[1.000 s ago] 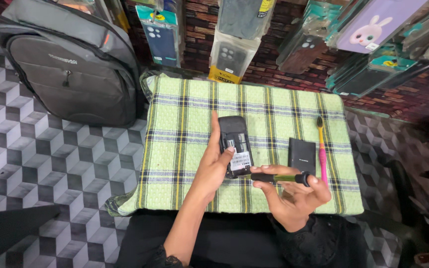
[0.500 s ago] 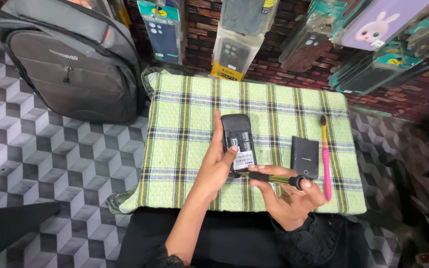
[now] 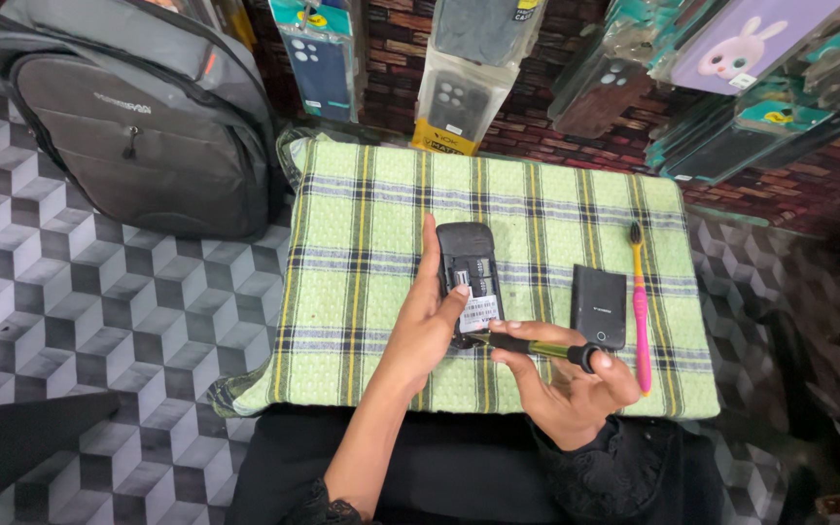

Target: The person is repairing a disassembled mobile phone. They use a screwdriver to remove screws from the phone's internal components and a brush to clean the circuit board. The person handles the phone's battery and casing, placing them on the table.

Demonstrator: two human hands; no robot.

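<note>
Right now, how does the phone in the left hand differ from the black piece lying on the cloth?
The phone is held by the left hand, its back open and a white label showing; the black piece lies flat on the checked cloth, plain, closed and untouched. The phone looks longer. The screwdriver in the right hand points at the phone only. Both are dark and rectangular.

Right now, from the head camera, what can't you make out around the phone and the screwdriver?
- Screwdriver tip: too small to tell where it meets the phone; the left hand thumb covers the phone's lower edge.
- Phone's front side: faces away from the camera.
- Right hand palm side: the fingers curl around the screwdriver's end.
- Black cover underside: hidden against the checked cloth.
- Backpack: top cut off by the frame edge.
</note>
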